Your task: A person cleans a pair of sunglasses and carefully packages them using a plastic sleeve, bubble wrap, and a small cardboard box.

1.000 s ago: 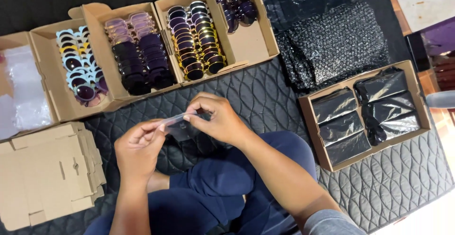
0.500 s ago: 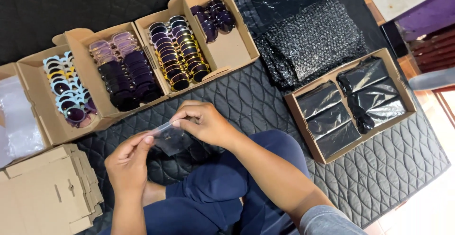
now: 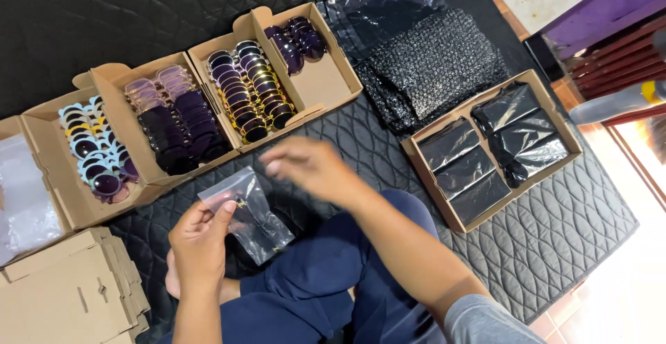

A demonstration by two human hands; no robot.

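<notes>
Black quilted mat (image 3: 555, 233) on floor; cardboard boxes of sunglasses (image 3: 253, 94) in row ahead, box of black pouches (image 3: 496, 146) right, flat cartons (image 3: 66, 295) left. Left hand (image 3: 201, 243) pinches clear bag (image 3: 250, 215) holding dark sunglasses, over lap. Right hand (image 3: 312, 167) blurred, fingers loose, holding nothing.

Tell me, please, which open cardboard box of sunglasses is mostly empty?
The rightmost sunglasses box: only a few purple pairs at its far end, bare cardboard elsewhere.
</notes>
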